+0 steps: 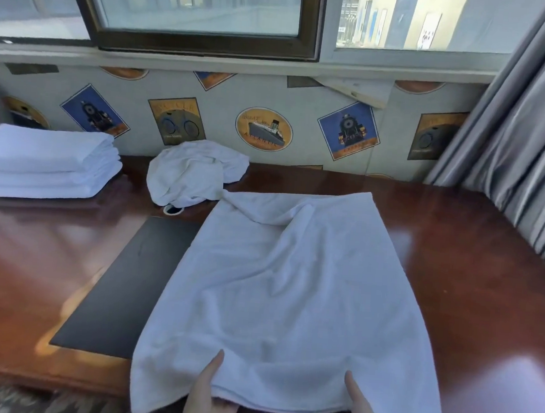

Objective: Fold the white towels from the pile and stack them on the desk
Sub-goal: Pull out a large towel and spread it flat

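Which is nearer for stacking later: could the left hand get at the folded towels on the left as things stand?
Probably yes, once freed. The left hand now pinches the spread towel at its near edge. Bare desk lies between it and the folded towels, with nothing standing in between.

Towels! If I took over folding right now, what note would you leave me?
Left hand: pinches the near edge of the spread towel, thumb on top.
Right hand: pinches the same edge, thumb on top.
Spread towel: lies wrinkled across the middle of the desk, its near edge hanging over the front.
Done: three folded towels in a stack at the far left.
Left: fold this towel and add it to the stack, then do the crumpled pile by the wall.
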The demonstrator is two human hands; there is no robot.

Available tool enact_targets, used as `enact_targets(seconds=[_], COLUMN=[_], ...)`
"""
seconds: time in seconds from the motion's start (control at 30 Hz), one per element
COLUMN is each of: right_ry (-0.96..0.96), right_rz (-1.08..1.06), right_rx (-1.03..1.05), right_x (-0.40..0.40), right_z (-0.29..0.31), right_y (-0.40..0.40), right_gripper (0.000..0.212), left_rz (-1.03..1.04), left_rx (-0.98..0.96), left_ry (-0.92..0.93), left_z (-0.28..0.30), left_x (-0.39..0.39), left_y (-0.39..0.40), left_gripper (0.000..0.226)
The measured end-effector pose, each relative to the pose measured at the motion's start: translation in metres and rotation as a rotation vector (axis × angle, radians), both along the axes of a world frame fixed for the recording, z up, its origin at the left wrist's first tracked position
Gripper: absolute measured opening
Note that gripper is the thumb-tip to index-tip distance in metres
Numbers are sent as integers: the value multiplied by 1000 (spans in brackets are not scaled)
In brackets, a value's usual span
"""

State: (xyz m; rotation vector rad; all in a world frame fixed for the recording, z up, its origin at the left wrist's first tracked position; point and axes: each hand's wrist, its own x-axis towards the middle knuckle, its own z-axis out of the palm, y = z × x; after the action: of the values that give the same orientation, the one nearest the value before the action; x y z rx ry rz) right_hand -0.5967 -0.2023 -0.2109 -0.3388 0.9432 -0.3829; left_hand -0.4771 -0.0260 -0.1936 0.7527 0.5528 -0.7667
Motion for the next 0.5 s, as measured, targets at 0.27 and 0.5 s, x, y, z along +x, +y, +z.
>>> enact_targets(seconds=[0.27,0.5], right_ry=[-11,46], right_rz=[-1,-84], right_rx=[-15,2], right_x=[-6,-2], right_z=[5,-1], right_y=[-3,-3], right_gripper=[35,28], left_rz=[25,77], left_rx=[174,70], left_ry=[-66,65], left_z=[-12,3], left_x=[-9,-7], left_y=[4,-3], left_gripper=[25,31])
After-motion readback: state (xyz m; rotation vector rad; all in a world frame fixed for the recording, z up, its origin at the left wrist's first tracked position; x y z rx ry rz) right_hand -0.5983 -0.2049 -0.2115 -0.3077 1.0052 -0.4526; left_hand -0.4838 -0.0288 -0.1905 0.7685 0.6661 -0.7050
